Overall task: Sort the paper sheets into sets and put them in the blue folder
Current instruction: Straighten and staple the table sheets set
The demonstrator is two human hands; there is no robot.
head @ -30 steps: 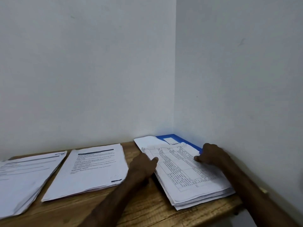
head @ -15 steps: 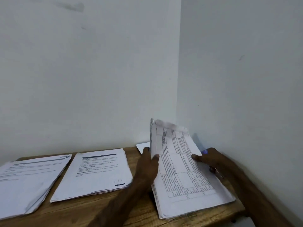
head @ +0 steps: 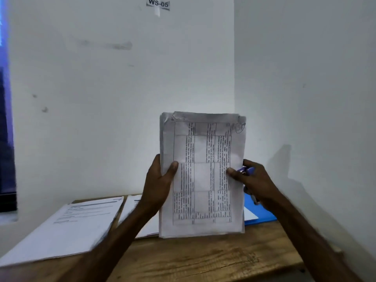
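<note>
A thick stack of printed sheets with a table on top [head: 202, 176] stands upright above the wooden table, its lower edge just over the tabletop. My left hand [head: 160, 180] grips its left edge, thumb on the front. My right hand [head: 250, 180] grips its right edge and also holds a blue pen-like object [head: 247, 171]. The blue folder [head: 259, 212] lies flat at the back right of the table, behind the stack and partly hidden by it, with a white sheet on it.
Two more piles of printed sheets lie on the wooden table [head: 203, 259]: one at the left [head: 67, 226], one [head: 132, 208] behind my left forearm. White walls meet in a corner behind. A label "WS-05" [head: 158, 4] is stuck high on the wall.
Both hands have raised the stack from flat on the folder to upright in front of me. The blue folder is uncovered now. The camera has tilted up.
</note>
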